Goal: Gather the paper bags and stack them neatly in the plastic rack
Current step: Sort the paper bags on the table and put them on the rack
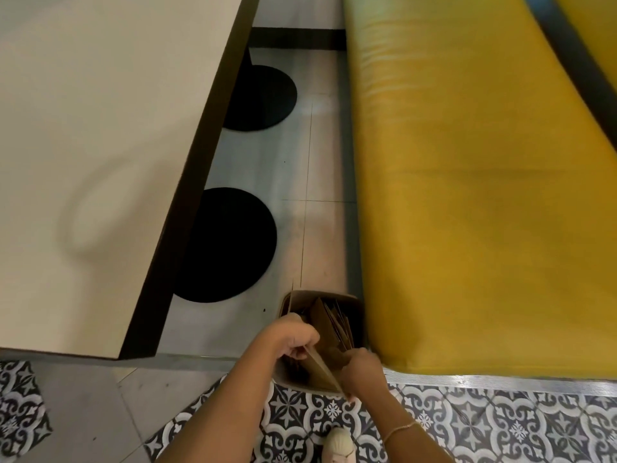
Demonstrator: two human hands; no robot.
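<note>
A brown container (357, 307) stands on the floor between the table and the yellow bench, filled with several upright brown paper bags (330, 324). My left hand (292, 335) reaches into its left side, fingers curled round the edge of a flat paper bag (320, 364). My right hand (362, 367) pinches the same bag's lower right part, over the container's near side. The bag runs slantwise between both hands. The container's near wall is hidden behind my hands.
A cream table (100, 145) with a dark edge fills the left. Two black round table bases (230, 245) sit on the grey floor. A long yellow bench cushion (484, 195) runs along the right. Patterned tiles (500, 426) and a pale shoe (339, 444) lie nearest me.
</note>
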